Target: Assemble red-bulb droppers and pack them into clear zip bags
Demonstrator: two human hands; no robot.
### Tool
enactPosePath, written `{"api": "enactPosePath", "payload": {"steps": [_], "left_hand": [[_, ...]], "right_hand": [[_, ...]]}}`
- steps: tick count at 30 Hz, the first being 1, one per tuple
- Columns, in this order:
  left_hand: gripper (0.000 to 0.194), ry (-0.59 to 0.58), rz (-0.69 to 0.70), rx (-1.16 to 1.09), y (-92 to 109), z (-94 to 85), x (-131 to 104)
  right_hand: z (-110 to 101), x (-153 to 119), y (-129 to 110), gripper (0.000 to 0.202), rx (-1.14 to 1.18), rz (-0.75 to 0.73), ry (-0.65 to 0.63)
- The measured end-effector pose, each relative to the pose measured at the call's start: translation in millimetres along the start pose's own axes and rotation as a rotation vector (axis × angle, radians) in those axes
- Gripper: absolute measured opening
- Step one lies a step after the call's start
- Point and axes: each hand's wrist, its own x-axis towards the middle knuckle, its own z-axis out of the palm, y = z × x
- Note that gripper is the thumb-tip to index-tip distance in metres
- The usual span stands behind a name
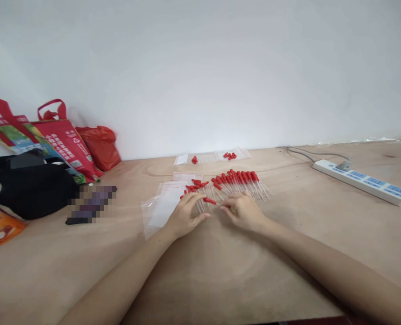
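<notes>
At the middle of the bench (200, 275), our right hand (244, 211) pinches the thin stem of a red-tipped tube (210, 201), while our left hand (187, 215) curves loosely by its red end, thumb and fingers parted, though we cannot tell whether those fingertips touch it. We judge the tube light, its slender stem stiff, slick and perhaps brittle, best held gently near the red end, which looks soft and rubbery. On the far side of our right hand lies a fanned row of similar tubes (243, 177), pale stems with rounded red ends; to the left, thin, clear plastic bags (163, 205) overlap on smooth wood.
</notes>
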Motion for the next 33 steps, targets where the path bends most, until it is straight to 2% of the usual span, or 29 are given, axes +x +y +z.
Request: {"api": "enactPosePath", "payload": {"steps": [2, 5, 9, 14, 19, 22, 25, 27, 30, 33], "left_hand": [[0.030, 0.015, -0.097, 0.048, -7.0, -4.1, 0.0], [0.008, -0.019, -0.159, 0.089, -16.0, -8.8, -1.7], [0.014, -0.148, -0.103, 0.093, -23.8, -10.3, -5.2], [0.019, -0.220, -0.021, 0.086, -25.9, -8.1, -7.4], [0.014, -0.264, -0.027, 0.089, -17.7, -8.5, -4.8], [0.009, -0.185, -0.102, 0.177, -18.4, -7.8, -3.9], [0.004, -0.010, -0.286, 0.309, -26.6, -5.5, -4.8], [0.006, 0.057, -0.376, 0.335, -33.3, -3.7, -5.6], [0.017, 0.072, -0.428, 0.309, -39.9, -1.5, -5.5], [0.017, 0.030, -0.434, 0.292, -40.8, -0.2, -3.7]], "right_hand": [[-1.1, 13.0, 9.7, 0.020, 0.028, 0.186, 0.074], [2.4, 37.6, 22.5, 0.023, 0.010, 0.430, 0.168], [15.3, 64.7, 27.7, 0.020, -0.054, 0.561, 0.142], [28.7, 76.3, 28.8, 0.017, -0.137, 0.589, 0.074], [26.3, 68.6, 23.6, 0.024, -0.169, 0.524, 0.070], [21.7, 59.7, 13.2, 0.027, -0.174, 0.425, 0.034], [19.5, 53.4, 3.2, 0.026, -0.221, 0.381, -0.056], [19.9, 52.1, -1.2, 0.024, -0.256, 0.387, -0.116], [23.1, 53.6, -4.8, 0.024, -0.286, 0.403, -0.157], [28.1, 56.8, -7.1, 0.024, -0.315, 0.406, -0.151]]}}
